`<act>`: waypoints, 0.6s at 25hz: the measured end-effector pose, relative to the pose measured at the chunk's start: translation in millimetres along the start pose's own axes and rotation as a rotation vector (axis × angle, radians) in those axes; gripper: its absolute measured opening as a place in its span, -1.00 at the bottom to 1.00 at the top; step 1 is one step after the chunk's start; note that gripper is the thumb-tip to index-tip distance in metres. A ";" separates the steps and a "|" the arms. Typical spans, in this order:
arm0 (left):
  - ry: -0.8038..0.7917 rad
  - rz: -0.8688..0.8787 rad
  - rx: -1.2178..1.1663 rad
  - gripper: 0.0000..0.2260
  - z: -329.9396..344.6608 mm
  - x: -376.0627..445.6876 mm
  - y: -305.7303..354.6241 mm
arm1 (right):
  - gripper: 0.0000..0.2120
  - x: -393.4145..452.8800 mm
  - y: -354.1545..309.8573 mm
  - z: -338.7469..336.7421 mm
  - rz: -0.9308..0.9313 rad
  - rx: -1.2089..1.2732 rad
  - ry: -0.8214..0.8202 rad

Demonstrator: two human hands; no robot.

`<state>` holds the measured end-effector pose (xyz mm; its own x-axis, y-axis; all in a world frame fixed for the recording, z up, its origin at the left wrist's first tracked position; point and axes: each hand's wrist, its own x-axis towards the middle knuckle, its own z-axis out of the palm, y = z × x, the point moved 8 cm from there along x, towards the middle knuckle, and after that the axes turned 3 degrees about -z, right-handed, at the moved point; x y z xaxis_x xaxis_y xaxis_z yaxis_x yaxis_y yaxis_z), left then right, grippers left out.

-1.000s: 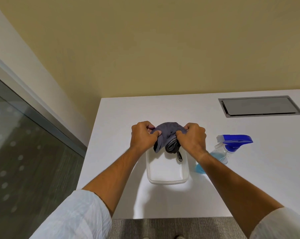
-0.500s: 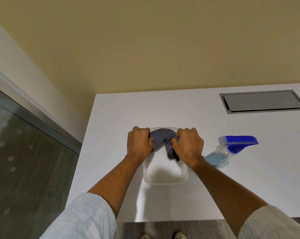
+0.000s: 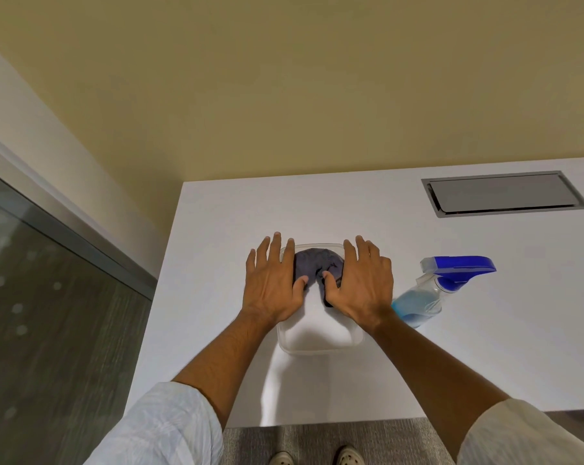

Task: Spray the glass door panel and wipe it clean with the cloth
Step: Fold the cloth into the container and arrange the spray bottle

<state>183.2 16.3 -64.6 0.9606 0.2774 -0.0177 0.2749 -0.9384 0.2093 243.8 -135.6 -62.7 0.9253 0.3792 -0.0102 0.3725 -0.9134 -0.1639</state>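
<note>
Two hands sit center frame, both flat with fingers straight and spread, palms down. Left hand (image 3: 273,280) covers the left rim of a clear plastic container (image 3: 320,344); right hand (image 3: 362,283) covers its right rim. Both thumbs point inward and touch a dark gray cloth (image 3: 315,263), bunched up in the far half of the container between the hands. Neither hand grips it. Container's near half shows bare, on the white table (image 3: 485,347). Spray bottle (image 3: 435,290) with blue liquid and blue trigger head stands just right of the right hand, tilted in the wide-angle view. Glass door panel (image 3: 48,313) fills lower left of frame, with faint pale dots, metal frame along its top edge. Gray recessed hatch (image 3: 505,193) in the table, upper right. Light sleeves at bottom corners, shoe tips (image 3: 317,458) bottom center.
</note>
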 end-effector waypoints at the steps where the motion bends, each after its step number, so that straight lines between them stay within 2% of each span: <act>1: -0.012 0.009 0.011 -0.30 -0.2 -2.8 0.0 | -0.26 -2.9 0.2 1.3 0.003 0.011 -0.016; 11: 0.000 0.134 0.044 -0.29 -6.6 -42.6 15.3 | -0.21 -54.4 -7.2 -10.9 0.025 0.172 0.076; 15: 0.005 0.191 0.044 -0.33 -8.9 -59.9 29.1 | -0.32 -90.1 -6.5 -28.9 0.019 0.169 0.204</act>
<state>133.3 -25.8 -48.7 0.9952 0.0948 0.0235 0.0896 -0.9821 0.1656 160.0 -168.2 -32.2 0.9337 0.3087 0.1814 0.3534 -0.8759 -0.3284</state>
